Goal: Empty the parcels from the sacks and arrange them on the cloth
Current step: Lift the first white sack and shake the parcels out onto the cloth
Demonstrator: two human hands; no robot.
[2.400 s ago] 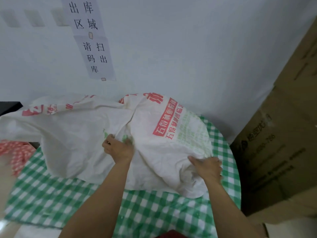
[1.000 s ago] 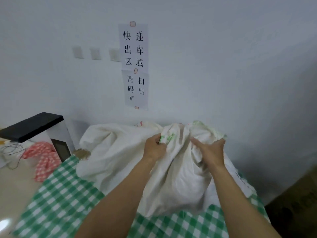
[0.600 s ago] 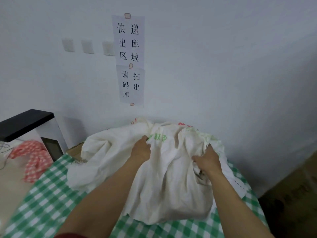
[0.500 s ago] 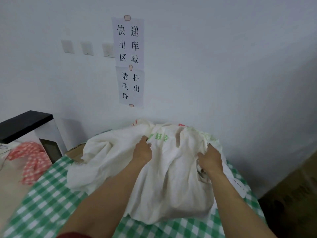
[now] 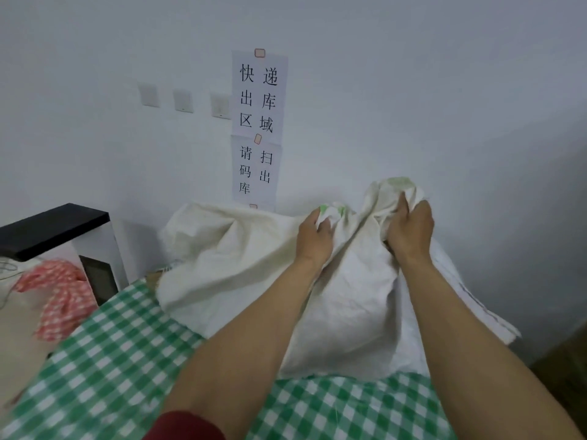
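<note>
White woven sack sits centre frame on the green-check cloth. Left grip and right grip each clutch bunched fabric at its top. No parcels visible; emptying likely just starting, arranging not begun.

A single wide-angle view comes from the person's head. It faces forward and only slightly down, toward the wall, so the paper signs and the wall switches sit in the upper half. It is close. Both bare forearms rise from the bottom edge and fill much of the lower frame, with a red sleeve at the very bottom. The left hand and right hand grip the sack near the middle of the frame. The green checked cloth spreads across the lower left and runs out at the bottom edge. A black-topped cabinet stands at the left margin, and straight lines bend toward the frame's sides.
</note>
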